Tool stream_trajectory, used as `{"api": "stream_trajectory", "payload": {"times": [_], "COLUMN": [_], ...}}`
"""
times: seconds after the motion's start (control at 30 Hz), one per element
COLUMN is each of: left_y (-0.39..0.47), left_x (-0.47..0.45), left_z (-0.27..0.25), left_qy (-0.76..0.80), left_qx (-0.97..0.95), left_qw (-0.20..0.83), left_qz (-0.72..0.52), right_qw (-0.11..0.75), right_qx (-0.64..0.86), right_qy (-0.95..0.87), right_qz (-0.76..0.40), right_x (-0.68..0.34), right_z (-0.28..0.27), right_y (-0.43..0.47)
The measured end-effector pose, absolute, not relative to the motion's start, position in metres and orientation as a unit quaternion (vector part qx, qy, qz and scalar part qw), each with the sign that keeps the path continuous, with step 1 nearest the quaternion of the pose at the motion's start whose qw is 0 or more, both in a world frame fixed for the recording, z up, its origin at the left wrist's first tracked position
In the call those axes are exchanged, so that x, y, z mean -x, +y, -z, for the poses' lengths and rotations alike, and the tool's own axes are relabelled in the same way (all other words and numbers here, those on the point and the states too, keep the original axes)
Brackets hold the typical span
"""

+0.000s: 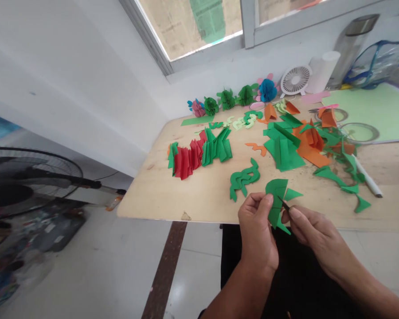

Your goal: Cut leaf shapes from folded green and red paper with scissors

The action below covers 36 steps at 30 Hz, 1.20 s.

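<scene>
Green paper [273,212] is held up at the surface's [153,201] near edge. From the left, fanned red papers [184,161] come first, then green folded sheets [217,147], then wavy green cutouts [244,178]. The left hand [257,221] pinches the paper's left side; the right hand [307,226] grips a dark pointed tool [285,205], its tip at the paper. Farther right lies a white marker [366,176].

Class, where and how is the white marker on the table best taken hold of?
Probably by the middle of the white marker, pinched across its barrel, coming from above and the right: it is long, slim and lying on its side, with green paper scraps beside its left flank and far end.
</scene>
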<state>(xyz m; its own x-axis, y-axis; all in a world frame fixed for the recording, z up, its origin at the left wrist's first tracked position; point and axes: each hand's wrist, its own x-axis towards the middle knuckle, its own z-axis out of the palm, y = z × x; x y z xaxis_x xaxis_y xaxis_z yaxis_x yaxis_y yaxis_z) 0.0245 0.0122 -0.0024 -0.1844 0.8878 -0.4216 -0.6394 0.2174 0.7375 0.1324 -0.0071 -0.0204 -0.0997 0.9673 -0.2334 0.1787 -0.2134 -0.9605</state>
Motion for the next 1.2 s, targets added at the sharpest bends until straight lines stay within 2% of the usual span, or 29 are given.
{"api": "stream_trajectory", "payload": {"times": [0.63, 1.2], "left_y": [0.011, 0.010], "left_x": [-0.019, -0.019], "left_z": [-0.011, -0.011], "left_qy": [0.399, 0.414], "left_qx": [-0.119, -0.105], "left_qw": [0.697, 0.684], "left_qz": [-0.583, -0.591], "right_qw": [0.361, 0.349], "right_qx": [0.545, 0.547], "right_qy": [-0.479, -0.513], "right_qz": [-0.586, -0.561], "right_x": [-0.134, -0.137], "right_z": [0.021, 0.017], "right_y": [-0.010, -0.011]}}
